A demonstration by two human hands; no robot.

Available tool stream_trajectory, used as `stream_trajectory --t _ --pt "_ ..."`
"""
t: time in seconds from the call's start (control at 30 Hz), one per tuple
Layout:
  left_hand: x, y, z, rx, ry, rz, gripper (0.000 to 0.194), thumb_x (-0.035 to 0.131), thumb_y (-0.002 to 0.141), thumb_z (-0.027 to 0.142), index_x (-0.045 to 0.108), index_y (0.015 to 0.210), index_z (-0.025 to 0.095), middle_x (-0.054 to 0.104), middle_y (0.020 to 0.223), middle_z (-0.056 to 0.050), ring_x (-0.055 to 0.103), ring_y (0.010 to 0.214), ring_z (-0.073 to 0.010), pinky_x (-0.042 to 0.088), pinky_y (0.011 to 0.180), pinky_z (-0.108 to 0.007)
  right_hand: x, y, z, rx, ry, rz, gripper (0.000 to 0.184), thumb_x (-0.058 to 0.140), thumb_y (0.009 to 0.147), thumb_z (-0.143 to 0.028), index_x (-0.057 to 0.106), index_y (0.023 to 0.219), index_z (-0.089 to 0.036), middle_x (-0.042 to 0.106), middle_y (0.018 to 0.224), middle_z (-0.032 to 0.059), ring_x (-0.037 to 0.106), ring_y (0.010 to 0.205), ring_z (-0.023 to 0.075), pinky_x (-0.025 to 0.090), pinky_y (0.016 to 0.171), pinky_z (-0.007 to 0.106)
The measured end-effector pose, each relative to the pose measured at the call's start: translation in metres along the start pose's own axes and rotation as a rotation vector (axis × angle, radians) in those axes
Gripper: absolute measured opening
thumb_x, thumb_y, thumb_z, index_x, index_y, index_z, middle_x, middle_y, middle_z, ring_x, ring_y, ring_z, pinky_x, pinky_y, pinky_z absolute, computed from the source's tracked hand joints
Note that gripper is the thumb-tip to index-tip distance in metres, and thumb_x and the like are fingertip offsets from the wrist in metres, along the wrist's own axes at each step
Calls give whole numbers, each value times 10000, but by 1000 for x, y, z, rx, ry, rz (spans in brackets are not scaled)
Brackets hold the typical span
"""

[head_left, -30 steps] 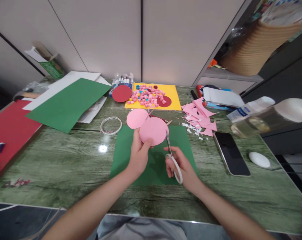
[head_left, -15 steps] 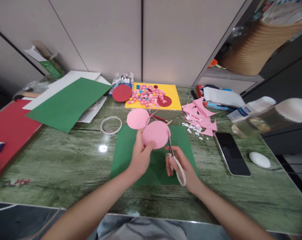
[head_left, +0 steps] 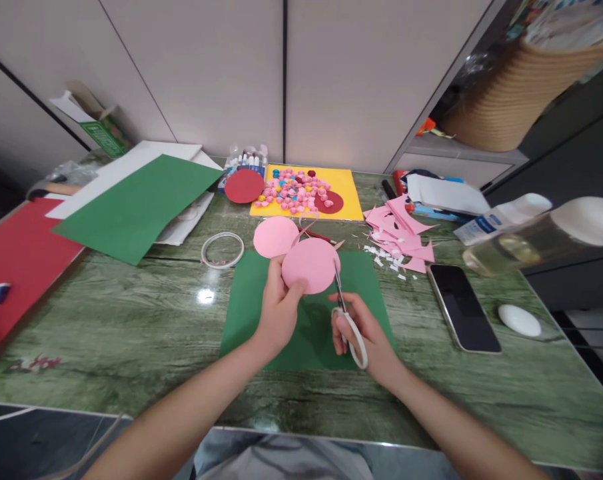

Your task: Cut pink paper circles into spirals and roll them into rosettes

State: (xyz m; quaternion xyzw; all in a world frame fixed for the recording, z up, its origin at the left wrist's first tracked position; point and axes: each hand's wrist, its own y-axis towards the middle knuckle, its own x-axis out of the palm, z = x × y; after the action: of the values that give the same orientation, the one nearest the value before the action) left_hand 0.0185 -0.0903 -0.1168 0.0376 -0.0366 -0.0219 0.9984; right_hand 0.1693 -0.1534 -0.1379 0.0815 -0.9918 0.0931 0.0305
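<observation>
My left hand (head_left: 280,303) pinches a round piece of pink paper (head_left: 308,265) between thumb and fingers, above a green sheet (head_left: 311,340) on the table. My right hand (head_left: 360,333) is closed through the white handles of a pair of scissors (head_left: 355,340). Their blades point up and meet the right edge of the pink circle. Another pink paper circle (head_left: 275,236) lies just behind, partly overlapped by the held one. Past it, a red pencil (head_left: 321,236) rests near a curled pink strip.
Behind are a yellow sheet (head_left: 352,193) bearing small pink balls (head_left: 294,190), and a red circle (head_left: 244,186). Pink scraps (head_left: 398,227), a phone (head_left: 464,309), a white mouse (head_left: 520,321) and a bottle (head_left: 504,253) stand right. A tape ring (head_left: 222,265) and green sheet (head_left: 146,200) lie left.
My left hand and the pink circle have shifted slightly left and up. The scissors' handles have drawn a little closer, while the blades stay at the circle's right edge.
</observation>
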Motion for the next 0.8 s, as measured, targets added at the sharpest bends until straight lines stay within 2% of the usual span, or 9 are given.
stream_trajectory --t 0.17,0.33,0.5,0.8 --pt "0 1 1 43 -10 31 254 486 762 181 458 1013 202 500 1019 -22 462 950 -158 384 844 -270 1 0 -1 10 -22 7 290 473 857 -371 407 1094 -217 459 574 -75 461 441 77 358 435 201" --pt "1 1 -1 15 -22 46 265 475 767 223 450 1031 209 500 1038 -37 473 958 -180 405 811 -288 2 0 -1 18 -45 4 298 473 850 -387 412 1087 -217 456 557 -78 466 437 83 361 433 204" --pt "0 0 -2 0 -32 59 255 443 745 176 456 998 211 503 1034 -21 467 933 -170 390 804 -279 3 -1 -1 29 3 -6 314 483 845 -406 402 1084 -219 447 577 -78 465 437 79 352 429 204" --pt "3 -4 -2 -35 -27 5 311 441 722 147 458 1028 202 499 1099 -26 444 1044 -196 362 888 -301 3 -2 0 -3 3 15 320 452 864 -429 386 1101 -224 468 651 -51 479 502 90 372 486 234"
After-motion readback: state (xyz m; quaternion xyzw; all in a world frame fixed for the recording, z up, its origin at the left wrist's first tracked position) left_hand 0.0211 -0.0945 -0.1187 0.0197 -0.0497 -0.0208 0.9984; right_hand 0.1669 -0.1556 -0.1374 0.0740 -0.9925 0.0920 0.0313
